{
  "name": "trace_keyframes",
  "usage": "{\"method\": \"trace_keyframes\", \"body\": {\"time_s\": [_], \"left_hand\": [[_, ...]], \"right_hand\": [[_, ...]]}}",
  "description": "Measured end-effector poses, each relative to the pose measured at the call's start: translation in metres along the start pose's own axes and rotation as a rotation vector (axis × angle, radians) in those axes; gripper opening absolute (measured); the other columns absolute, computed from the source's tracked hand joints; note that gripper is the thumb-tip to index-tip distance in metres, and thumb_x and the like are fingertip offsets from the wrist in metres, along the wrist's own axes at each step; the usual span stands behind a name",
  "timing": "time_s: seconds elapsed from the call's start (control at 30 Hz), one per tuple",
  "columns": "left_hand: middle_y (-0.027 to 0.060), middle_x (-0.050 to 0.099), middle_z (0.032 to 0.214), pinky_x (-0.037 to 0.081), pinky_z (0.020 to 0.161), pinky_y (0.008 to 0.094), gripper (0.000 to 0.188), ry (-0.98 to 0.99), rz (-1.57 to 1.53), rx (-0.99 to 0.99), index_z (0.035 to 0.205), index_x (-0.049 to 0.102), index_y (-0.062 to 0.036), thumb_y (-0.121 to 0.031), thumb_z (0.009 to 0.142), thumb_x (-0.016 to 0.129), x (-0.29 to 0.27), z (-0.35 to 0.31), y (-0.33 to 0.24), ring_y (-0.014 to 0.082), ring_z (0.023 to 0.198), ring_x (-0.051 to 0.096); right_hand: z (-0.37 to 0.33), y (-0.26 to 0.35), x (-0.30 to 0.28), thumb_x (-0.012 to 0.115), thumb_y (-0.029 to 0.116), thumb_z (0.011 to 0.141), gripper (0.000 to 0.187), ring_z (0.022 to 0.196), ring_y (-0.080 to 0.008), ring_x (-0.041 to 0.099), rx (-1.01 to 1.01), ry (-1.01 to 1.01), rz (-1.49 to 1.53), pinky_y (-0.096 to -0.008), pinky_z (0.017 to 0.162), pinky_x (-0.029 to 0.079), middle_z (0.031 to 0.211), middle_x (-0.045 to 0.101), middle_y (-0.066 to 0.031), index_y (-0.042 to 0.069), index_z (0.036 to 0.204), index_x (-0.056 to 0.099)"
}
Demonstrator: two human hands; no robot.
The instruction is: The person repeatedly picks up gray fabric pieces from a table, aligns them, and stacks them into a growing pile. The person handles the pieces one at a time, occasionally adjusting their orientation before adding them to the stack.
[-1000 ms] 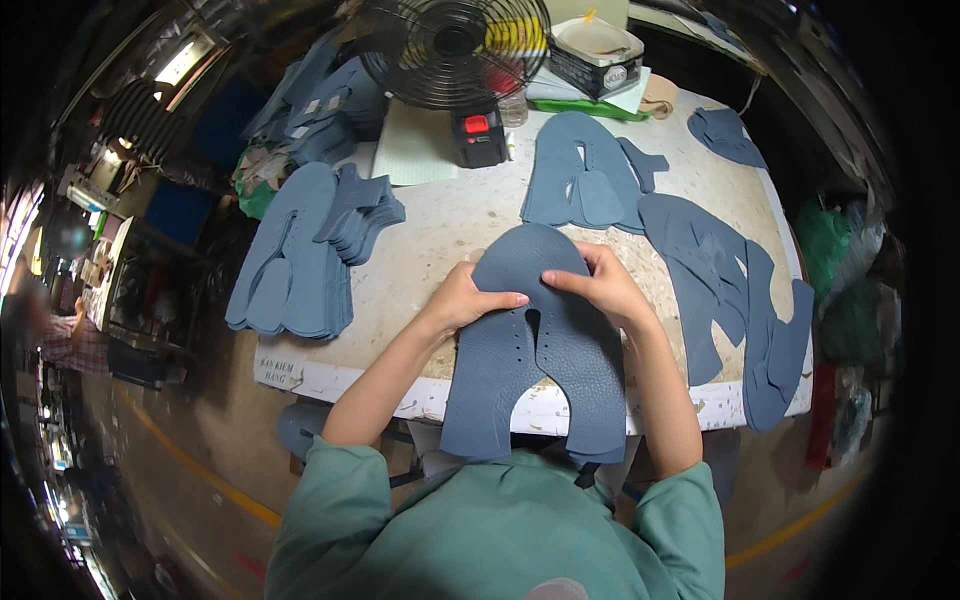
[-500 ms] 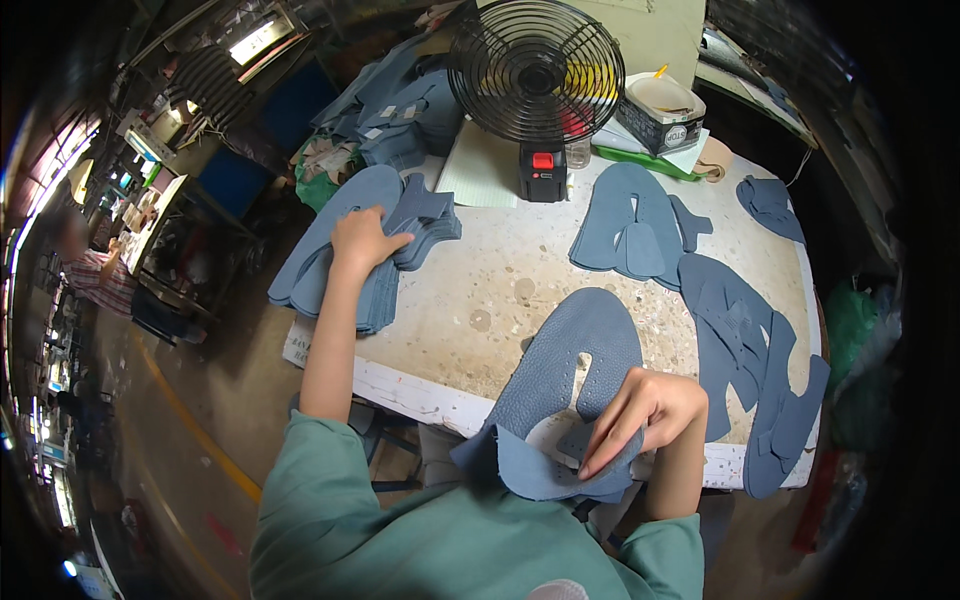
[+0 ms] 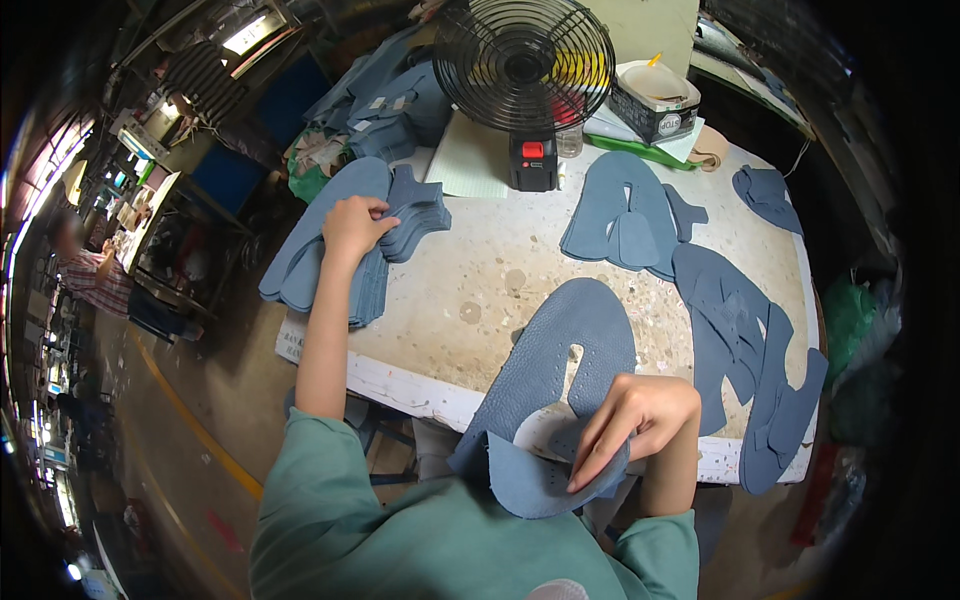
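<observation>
A blue leather shoe upper [image 3: 580, 335] with a slotted front and punched holes lies at the table's near edge, its back part folded over to show the smoother underside. My right hand [image 3: 645, 420] pinches this folded flap between thumb and fingers. At the left, my left hand [image 3: 352, 228] rests over a stack of large blue leather pieces [image 3: 315, 225]. Its thumb and fingers close at the edge of a stack of small shaped leather pieces [image 3: 418, 215]. Exactly how much they grip there is partly hidden.
A black fan [image 3: 522, 75] stands at the back, near a box [image 3: 655, 105] on a green tray. More leather pieces lie in a stack [image 3: 620, 215] and in overlapping piles [image 3: 725, 310] on the right. Behind the left stacks is a heap [image 3: 400, 105] of leather. A person [image 3: 95, 270] sits far left.
My left hand has shifted slightly, and its thumb has drawn in toward the fingers at the small pieces. My right hand still holds the flap, now folded slightly lower.
</observation>
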State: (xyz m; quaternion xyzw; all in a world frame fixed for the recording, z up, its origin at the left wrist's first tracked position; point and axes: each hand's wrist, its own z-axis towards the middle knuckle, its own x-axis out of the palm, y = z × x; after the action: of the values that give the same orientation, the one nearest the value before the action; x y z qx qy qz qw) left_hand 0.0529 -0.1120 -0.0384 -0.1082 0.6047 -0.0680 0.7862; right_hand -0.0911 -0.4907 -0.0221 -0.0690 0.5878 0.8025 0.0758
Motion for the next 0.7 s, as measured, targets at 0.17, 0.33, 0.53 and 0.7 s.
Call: {"method": "trace_keyframes", "body": {"time_s": [0.17, 0.33, 0.53, 0.7], "left_hand": [[0.0098, 0.07, 0.079, 0.052, 0.069, 0.0312, 0.026, -0.053, 0.021, 0.078, 0.093, 0.073, -0.0116, -0.025, 0.07, 0.075, 0.002, 0.001, -0.003, 0.0225, 0.075, 0.068], [0.0102, 0.07, 0.079, 0.052, 0.069, 0.03, 0.022, -0.04, 0.089, 0.113, 0.091, 0.073, -0.0114, -0.024, 0.072, 0.074, 0.005, 0.002, -0.006, 0.0226, 0.075, 0.068], [0.0121, 0.069, 0.079, 0.052, 0.07, 0.0306, 0.022, 0.021, -0.012, 0.181, 0.093, 0.072, -0.0099, -0.022, 0.075, 0.07, -0.005, 0.01, 0.006, 0.0236, 0.072, 0.067], [0.0141, 0.068, 0.079, 0.052, 0.065, 0.0314, 0.022, -0.344, 0.042, 0.251, 0.097, 0.071, -0.011, -0.017, 0.078, 0.065, -0.005, -0.009, -0.026, 0.0238, 0.067, 0.067]], "right_hand": [[0.001, -0.005, 0.002, 0.051, 0.0, 0.081, 0.031, 0.085, -0.0271, 0.068, -0.047, 0.005, 0.007, -0.0271, 0.069, 0.054, 0.1, 0.068, -0.0157, 0.001, 0.107, 0.068], [-0.001, -0.007, 0.002, 0.051, 0.0, 0.081, 0.031, 0.084, -0.0259, 0.068, -0.058, 0.011, 0.006, -0.0273, 0.067, 0.054, 0.1, 0.068, -0.014, 0.002, 0.106, 0.069], [-0.001, -0.007, 0.005, 0.057, -0.001, 0.074, 0.036, 0.082, -0.0245, 0.067, -0.055, 0.02, -0.002, -0.0289, 0.067, 0.052, 0.097, 0.069, -0.0119, 0.004, 0.107, 0.068], [0.001, -0.01, 0.005, 0.054, 0.002, 0.082, 0.029, 0.083, -0.0249, 0.068, -0.093, 0.05, 0.008, -0.0273, 0.066, 0.053, 0.099, 0.068, -0.0119, 0.004, 0.107, 0.068]]}}
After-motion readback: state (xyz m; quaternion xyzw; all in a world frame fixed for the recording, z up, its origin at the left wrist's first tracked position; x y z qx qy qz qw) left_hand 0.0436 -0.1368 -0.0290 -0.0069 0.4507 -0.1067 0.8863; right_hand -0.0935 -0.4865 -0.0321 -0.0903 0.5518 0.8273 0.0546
